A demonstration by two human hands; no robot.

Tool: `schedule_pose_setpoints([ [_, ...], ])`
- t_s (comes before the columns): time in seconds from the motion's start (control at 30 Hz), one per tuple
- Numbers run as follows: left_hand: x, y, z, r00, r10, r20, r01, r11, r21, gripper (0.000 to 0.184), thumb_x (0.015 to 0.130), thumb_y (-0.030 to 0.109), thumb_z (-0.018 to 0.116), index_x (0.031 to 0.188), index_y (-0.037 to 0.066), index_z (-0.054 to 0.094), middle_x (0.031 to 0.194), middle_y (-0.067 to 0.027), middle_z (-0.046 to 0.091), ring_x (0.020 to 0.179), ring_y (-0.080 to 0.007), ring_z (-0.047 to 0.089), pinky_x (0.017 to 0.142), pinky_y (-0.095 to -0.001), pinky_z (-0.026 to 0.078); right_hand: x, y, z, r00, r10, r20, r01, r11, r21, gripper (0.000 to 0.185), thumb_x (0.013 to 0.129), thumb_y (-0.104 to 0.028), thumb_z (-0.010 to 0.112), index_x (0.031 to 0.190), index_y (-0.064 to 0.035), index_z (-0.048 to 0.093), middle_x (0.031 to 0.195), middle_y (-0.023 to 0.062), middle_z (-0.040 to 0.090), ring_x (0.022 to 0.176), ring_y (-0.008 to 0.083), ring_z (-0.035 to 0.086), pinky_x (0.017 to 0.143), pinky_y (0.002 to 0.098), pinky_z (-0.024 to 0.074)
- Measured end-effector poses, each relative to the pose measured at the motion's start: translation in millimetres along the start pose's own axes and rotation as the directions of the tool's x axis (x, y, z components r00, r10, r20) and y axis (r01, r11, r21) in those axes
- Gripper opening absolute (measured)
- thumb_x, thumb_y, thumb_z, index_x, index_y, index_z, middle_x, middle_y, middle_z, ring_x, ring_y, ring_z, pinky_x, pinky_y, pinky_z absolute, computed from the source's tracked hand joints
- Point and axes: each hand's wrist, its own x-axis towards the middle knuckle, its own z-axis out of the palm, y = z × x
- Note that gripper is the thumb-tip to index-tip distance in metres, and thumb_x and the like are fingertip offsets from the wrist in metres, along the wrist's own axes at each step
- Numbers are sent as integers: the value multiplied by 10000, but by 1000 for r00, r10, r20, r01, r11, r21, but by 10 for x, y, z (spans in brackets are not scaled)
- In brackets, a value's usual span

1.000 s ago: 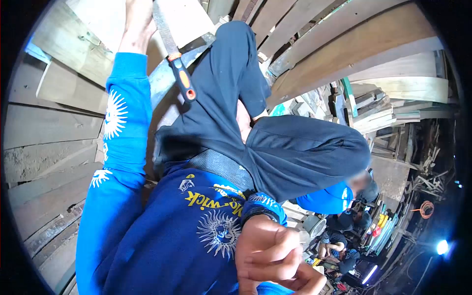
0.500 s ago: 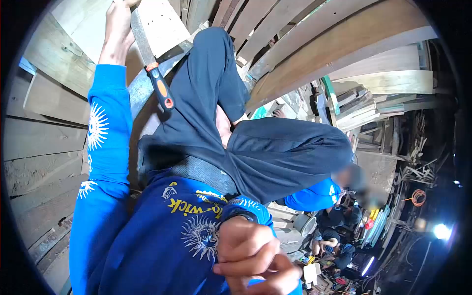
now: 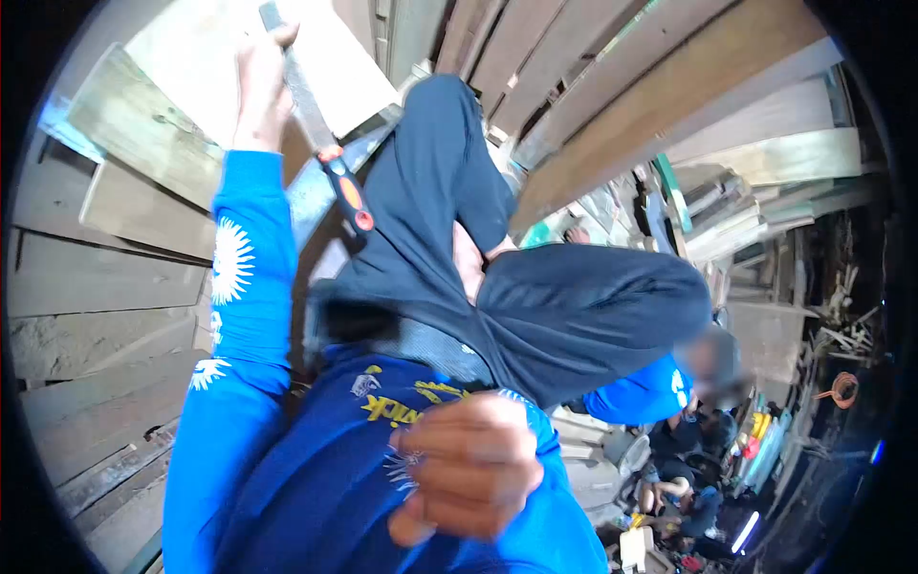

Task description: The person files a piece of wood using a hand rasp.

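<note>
My left hand (image 3: 266, 72) is at the upper left, fingers closed around the blade of a flat file (image 3: 308, 107), near its far end. The file's black and orange handle points down toward my body and lies against my dark trouser leg. Behind the blade is a bright, pale board (image 3: 349, 72), partly washed out by light. My right hand (image 3: 469, 469) is raised close to the camera in front of my chest. Its fingers are curled and somewhat blurred, and the inside of the hand is hidden.
Wooden planks (image 3: 105, 277) line the left, and a long curved-looking board (image 3: 669, 115) crosses the upper right. Stacked timber (image 3: 736, 206) lies beyond my knees. At the right sit other people, one in a blue sleeve (image 3: 631, 390). An orange coiled cord (image 3: 841, 390) hangs farther off.
The view has shifted, so my body and the file appear farther right and lower. My right hand has turned, its back now facing the camera. My left hand still holds the file.
</note>
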Motion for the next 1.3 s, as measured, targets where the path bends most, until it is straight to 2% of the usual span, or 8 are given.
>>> schedule_pose_setpoints([
  [0.03,-43,-6,41,999,23,-41,-23,1000,2,201,930,9,598,1098,-99,619,1017,-141,685,885,-230,700,775,-346,580,-97,140,67,998,23,-62,-20,999,51,212,725,-135,866,749,-26,687,654,49,652,597,202,672,538,304,551],
  [0.13,-1,-99,-39,997,-34,-62,32,999,-39,199,922,4,594,1105,-73,606,1015,-136,670,889,-214,683,769,-349,579,121,380,-120,847,397,354,-366,918,-153,121,814,69,666,921,15,654,809,132,703,736,289,731,678,363,593],
  [0.2,-164,96,147,999,42,-34,-42,999,2,192,921,-2,580,1105,-54,590,1010,-130,662,897,-213,677,770,-350,581,6,551,30,842,502,197,-436,849,-299,174,809,118,637,949,18,662,839,148,705,768,302,726,702,360,579],
  [0.6,-80,55,112,998,58,0,-58,998,22,254,944,13,579,1185,-49,527,1034,-139,646,904,-238,700,795,-381,608,-263,677,294,639,666,385,-600,745,-292,83,891,9,673,973,-2,676,830,115,688,744,275,694,656,340,528],
  [0.7,-120,66,159,997,66,-34,-67,998,-17,256,942,13,595,1178,-62,532,1041,-139,644,916,-230,689,806,-378,592,40,553,141,778,569,267,-522,822,-230,336,795,161,620,1112,58,657,945,209,688,856,350,712,749,377,562],
  [0.83,-53,-5,104,992,126,-28,-124,990,61,283,953,36,594,1210,-74,545,1067,-147,653,917,-249,689,812,-381,589,364,266,-256,939,337,-72,-343,934,-101,426,1011,-172,519,1369,57,481,1378,303,528,1062,347,685,866,379,567],
  [0.93,26,-56,30,995,101,13,-102,994,39,263,958,65,605,1163,-97,583,1065,-152,665,926,-253,692,821,-383,592,1059,51,-352,613,-208,-762,-13,962,-273,439,1057,-289,443,1263,95,495,1191,293,604,749,227,667,635,300,561],
  [1.3,-26,35,61,1000,-8,21,7,999,32,261,984,90,588,1195,-64,580,1077,-132,656,988,-236,676,880,-373,571,995,-332,-159,671,-533,-516,-80,640,-764,270,1028,-150,514,1277,-106,610,1353,33,634,1265,175,580,1007,373,469],
])
